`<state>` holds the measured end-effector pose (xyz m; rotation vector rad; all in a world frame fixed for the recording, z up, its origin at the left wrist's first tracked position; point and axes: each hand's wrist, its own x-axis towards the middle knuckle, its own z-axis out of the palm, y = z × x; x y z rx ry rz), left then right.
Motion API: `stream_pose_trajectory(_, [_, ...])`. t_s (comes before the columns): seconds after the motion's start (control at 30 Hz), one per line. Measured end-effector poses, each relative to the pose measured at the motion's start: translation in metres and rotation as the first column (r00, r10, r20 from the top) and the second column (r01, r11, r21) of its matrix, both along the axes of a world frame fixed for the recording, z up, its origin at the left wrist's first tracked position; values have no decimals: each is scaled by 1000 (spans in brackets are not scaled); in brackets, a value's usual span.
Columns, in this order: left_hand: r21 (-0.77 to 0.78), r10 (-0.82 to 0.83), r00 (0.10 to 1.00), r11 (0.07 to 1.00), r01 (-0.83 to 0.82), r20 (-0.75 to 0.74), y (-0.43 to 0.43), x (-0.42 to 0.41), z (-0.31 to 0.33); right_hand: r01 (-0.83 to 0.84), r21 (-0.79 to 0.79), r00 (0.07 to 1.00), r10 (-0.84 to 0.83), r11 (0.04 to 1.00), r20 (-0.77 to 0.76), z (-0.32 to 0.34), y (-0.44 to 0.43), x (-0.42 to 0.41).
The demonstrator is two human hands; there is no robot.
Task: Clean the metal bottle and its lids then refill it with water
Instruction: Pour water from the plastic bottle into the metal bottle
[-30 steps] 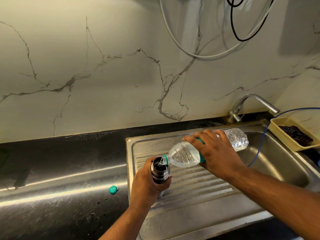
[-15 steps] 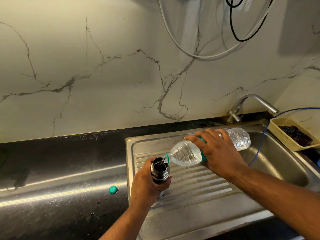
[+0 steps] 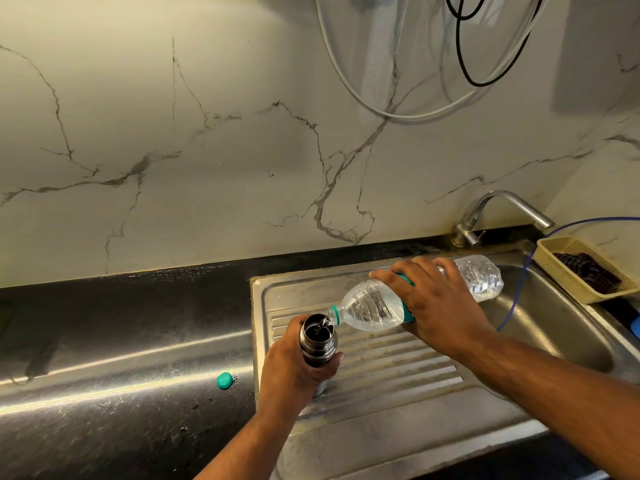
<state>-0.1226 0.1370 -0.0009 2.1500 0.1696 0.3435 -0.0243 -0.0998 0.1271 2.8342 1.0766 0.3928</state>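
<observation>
Steel drainboard [image 3: 398, 386] beneath metal bottle [image 3: 318, 344]; teal cap [image 3: 224, 380] left on black counter [image 3: 121, 317].

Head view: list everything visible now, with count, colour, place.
counter: 1, black, left
sink: 1, steel, right
metal bottle: 1, dark steel, upright on drainboard, mouth open
plastic bottle: 1, clear, teal label, tipped, neck at metal bottle's mouth
cap: 1, teal, counter left of sink
tap: 1, steel, behind basin
basket: 1, yellow, sink's right edge
tube: 1, blue, hangs into basin
cables: 2, white and black, on wall
left hand: 1, grips metal bottle
right hand: 1, holds plastic bottle
</observation>
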Motion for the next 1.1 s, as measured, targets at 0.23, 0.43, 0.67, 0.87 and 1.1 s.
stream_pose_trajectory(0.23, [-3, 1, 1000, 1000, -1, 1, 0, -1, 0, 5, 3, 1000, -5, 1000, 15, 1, -1, 0])
stream_pose_trajectory(0.43, [-4, 3, 1000, 1000, -3, -7, -1, 0, 4, 4, 1, 1000, -4, 1000, 8, 1, -1, -1])
stream_pose_trajectory(0.67, [-11, 9, 1000, 1000, -10, -22, 0, 0, 2, 5, 19, 1000, -5, 1000, -2, 0, 0, -2])
stream_pose_trajectory(0.87, [-15, 8, 1000, 1000, -8, -27, 0, 1, 3, 8, 26, 1000, -7, 1000, -13, -4, 1, -5])
stream_pose_trajectory(1.1, [-10, -3, 999, 1000, 3, -35, 0, 0, 5, 18, 32, 999, -17, 999, -34, -9, 3, -6])
